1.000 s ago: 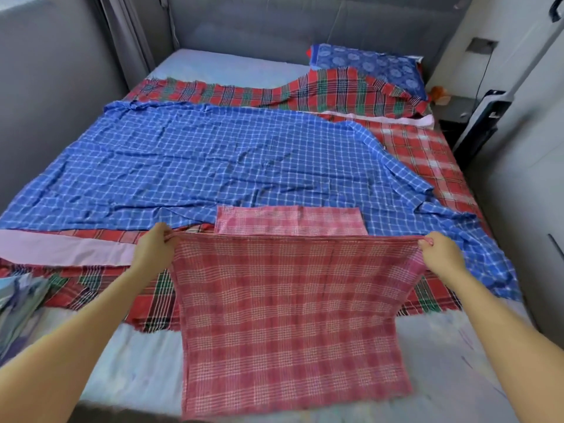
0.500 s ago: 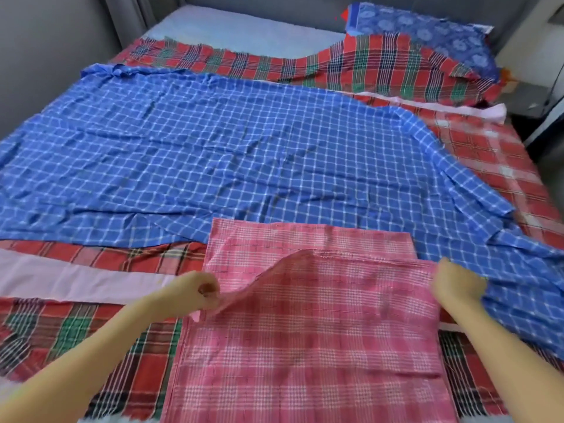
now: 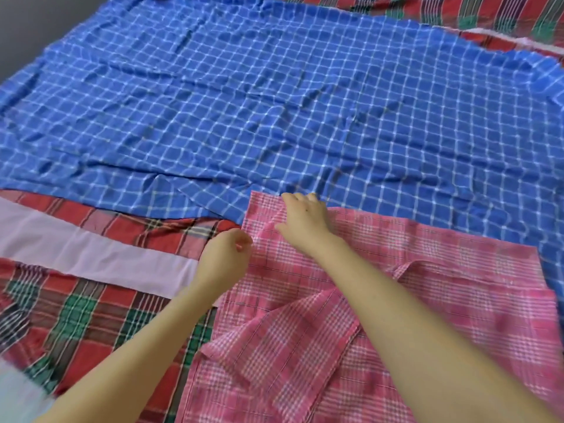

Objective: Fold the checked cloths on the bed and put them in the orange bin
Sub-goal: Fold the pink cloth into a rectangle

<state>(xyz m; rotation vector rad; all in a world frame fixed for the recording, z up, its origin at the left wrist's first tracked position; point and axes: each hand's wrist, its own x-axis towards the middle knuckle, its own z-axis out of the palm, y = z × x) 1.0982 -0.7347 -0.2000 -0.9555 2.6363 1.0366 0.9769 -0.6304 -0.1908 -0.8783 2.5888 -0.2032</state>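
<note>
A pink checked cloth lies on the near part of the bed, partly folded, with a loose flap bunched under my right forearm. My right hand has crossed to the cloth's far left corner and grips a layer of it there, fingers curled down. Just below and to its left, my left hand pinches the cloth's left edge with curled fingers. A large blue checked cloth is spread flat beyond them. The orange bin is out of view.
A red and green checked cloth with a pale pink band lies to the left, under the other cloths. More red check shows at the far right. A grey wall is at the upper left.
The view has moved closer over the bed. My right hand carried its corner of the pink cloth leftward across to the far left corner, folding the cloth sideways. My left hand stayed at the left edge.
</note>
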